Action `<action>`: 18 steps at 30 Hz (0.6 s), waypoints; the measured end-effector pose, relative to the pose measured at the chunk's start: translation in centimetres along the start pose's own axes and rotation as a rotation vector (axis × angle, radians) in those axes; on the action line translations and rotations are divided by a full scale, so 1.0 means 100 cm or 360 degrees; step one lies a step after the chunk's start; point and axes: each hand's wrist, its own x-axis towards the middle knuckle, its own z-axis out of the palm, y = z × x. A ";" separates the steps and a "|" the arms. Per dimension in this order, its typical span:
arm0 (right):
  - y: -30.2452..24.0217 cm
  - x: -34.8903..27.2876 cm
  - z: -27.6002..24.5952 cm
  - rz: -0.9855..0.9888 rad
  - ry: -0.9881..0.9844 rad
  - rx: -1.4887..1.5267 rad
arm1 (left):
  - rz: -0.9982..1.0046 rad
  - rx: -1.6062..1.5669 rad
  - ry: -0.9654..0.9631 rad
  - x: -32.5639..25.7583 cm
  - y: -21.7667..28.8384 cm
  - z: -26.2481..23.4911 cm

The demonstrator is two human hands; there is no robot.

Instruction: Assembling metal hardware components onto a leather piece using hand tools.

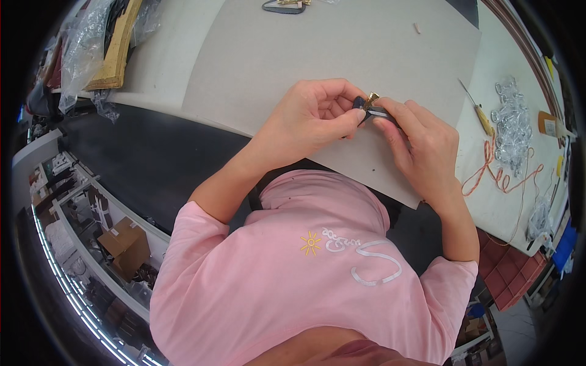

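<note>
Both hands meet over the grey board on the table, close in front of my body. Pinched between them is a short black strap with a pale stripe along its edge. A small gold metal clasp stands up from the strap between my fingertips. My left hand grips the strap's left end between thumb and curled fingers. Closed on its right part is my right hand, thumb and forefinger pressed together. My fingers hide some of the strap.
At the far edge lies another black strap piece with gold fittings. On the right are an awl, orange cord, clear-bagged pieces and an orange-labelled bottle. A yellow wooden frame with plastic wrap stands at the far left.
</note>
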 end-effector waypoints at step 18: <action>0.006 -0.004 0.010 -0.0012 0.0035 0.0092 | -0.0027 0.0098 -0.0018 0.000 -0.001 0.002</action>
